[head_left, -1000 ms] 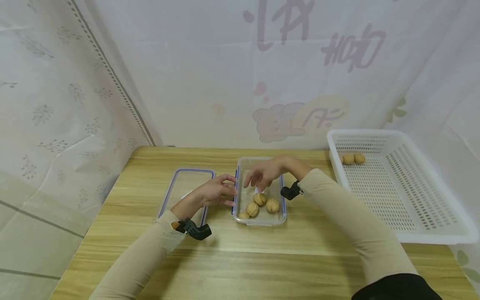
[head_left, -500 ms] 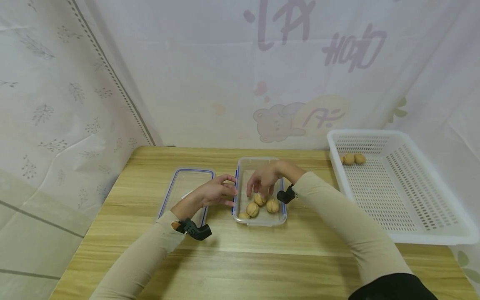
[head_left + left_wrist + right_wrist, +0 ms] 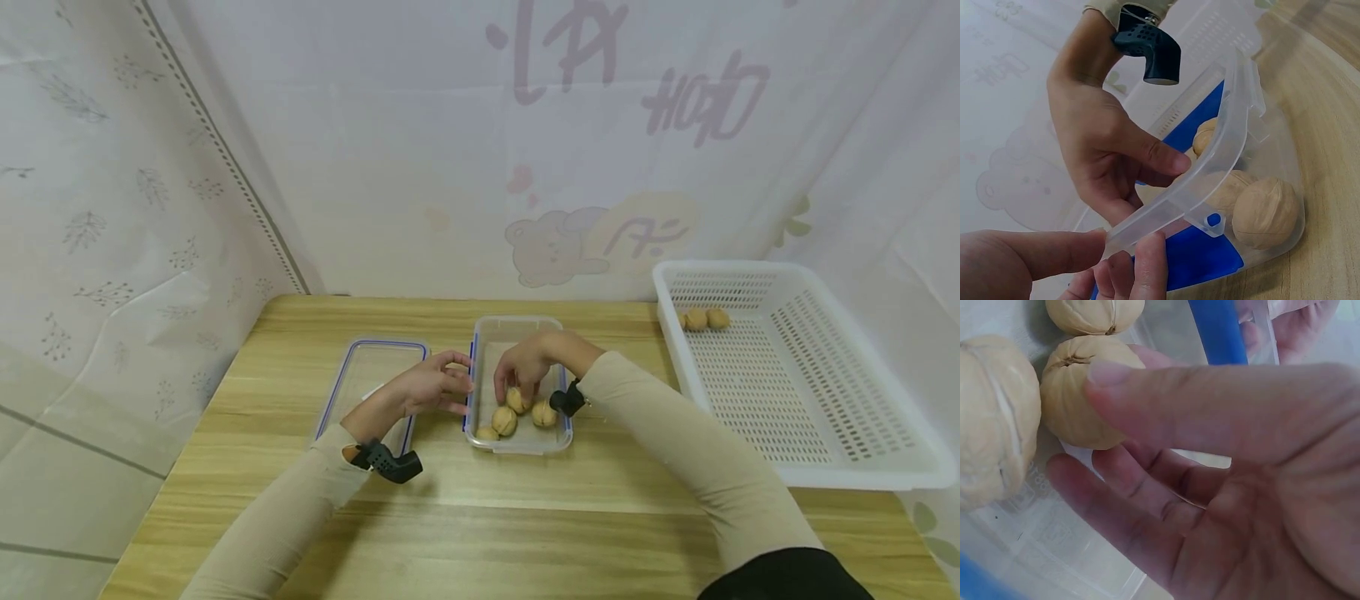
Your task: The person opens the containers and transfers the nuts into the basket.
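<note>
In the head view, a clear plastic food box point(image 3: 517, 447) with blue side flaps stands mid-table, several walnuts lying at its near end. My right hand point(image 3: 525, 367) reaches down inside. Up close in the right wrist view, its thumb and fingers pinch a walnut point(image 3: 1063, 394), which sits beside another large walnut point(image 3: 994, 425). My left hand point(image 3: 431, 385) is at the box's left side, with fingers loosely spread and fingertips touching the wall and rim. The left wrist view has the rim point(image 3: 1219, 156) and a walnut point(image 3: 1266, 212) behind the clear wall.
A clear lid point(image 3: 337, 379) with a blue seal lies left of the box, partly under my left arm. At the right stands a large white perforated basket point(image 3: 678, 367) with a few walnuts point(image 3: 717, 318) in its far left corner. A printed curtain hangs behind the table.
My right hand has moved down and slightly nearer within the box, reaching the walnut and taking hold of it. The left hand stays at the box's side.
</note>
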A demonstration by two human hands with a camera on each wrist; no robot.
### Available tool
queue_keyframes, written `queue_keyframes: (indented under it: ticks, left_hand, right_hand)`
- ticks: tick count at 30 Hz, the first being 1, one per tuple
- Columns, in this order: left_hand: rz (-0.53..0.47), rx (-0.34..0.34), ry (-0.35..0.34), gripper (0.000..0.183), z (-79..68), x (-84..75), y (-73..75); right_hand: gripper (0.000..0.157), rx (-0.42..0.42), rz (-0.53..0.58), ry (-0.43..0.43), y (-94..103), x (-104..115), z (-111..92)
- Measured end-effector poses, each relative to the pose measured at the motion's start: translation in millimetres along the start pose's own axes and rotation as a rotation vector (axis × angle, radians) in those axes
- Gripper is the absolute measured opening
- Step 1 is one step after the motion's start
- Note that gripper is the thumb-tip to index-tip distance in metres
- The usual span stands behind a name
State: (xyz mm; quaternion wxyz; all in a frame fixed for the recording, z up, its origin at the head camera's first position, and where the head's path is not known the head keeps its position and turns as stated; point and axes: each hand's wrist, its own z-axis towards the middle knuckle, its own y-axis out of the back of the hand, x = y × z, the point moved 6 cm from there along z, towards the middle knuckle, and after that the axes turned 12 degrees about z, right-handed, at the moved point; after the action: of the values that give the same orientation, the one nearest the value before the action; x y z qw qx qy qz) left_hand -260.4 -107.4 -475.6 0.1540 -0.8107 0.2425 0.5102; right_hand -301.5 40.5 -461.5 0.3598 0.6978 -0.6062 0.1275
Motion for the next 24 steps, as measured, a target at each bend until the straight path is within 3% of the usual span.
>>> queue_keyframes:
  ticks: [7,24]
  left_hand:
    - [0.004,-0.001,-0.003,0.047,-0.2,-0.3,-0.2]
    - [0.008,0.002,-0.004,0.047,-0.8,-0.3,-0.8]
  right_hand:
    - [0.033,0.016,0.014,0.01,-1.0,2,-1]
    - [0.035,-0.066,0.007,0.114,7.6,5,-11]
